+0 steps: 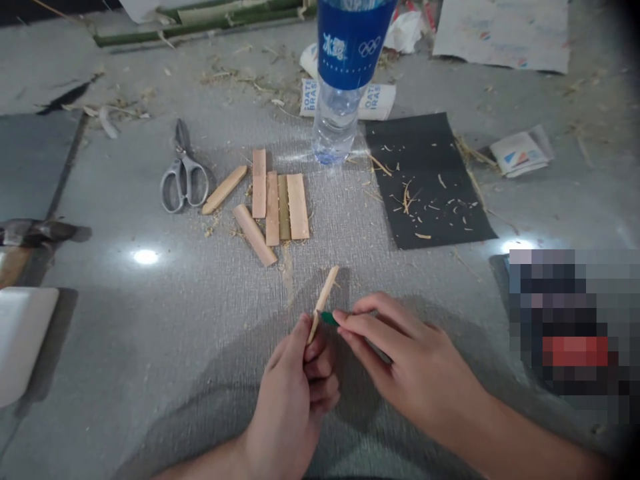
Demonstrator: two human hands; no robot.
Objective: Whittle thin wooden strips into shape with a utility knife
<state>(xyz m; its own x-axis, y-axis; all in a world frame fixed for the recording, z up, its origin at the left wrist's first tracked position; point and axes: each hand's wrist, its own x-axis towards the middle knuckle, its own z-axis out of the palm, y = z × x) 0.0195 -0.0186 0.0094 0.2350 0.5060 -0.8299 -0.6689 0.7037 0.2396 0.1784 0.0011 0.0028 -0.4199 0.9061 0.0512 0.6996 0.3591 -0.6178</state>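
My left hand (300,387) is closed round the lower end of a thin pale wooden strip (327,288), which points up and slightly right. Between thumb and fingers, my right hand (400,340) pinches a small green tool (329,319) whose tip meets the strip just above my left thumb. Beyond the hands lie several flat wooden pieces (299,207), some side by side. One rounded piece (254,235) lies slanted nearer to me, and a pointed stick (225,190) rests beside the grey-handled scissors (184,173).
A water bottle (343,80) stands at the back centre. Black sandpaper (430,183) with shavings lies right of it, near a small packet (520,155). At the left edge are a hammer (37,232) and a white object (25,340). Green stalks (200,28) lie behind.
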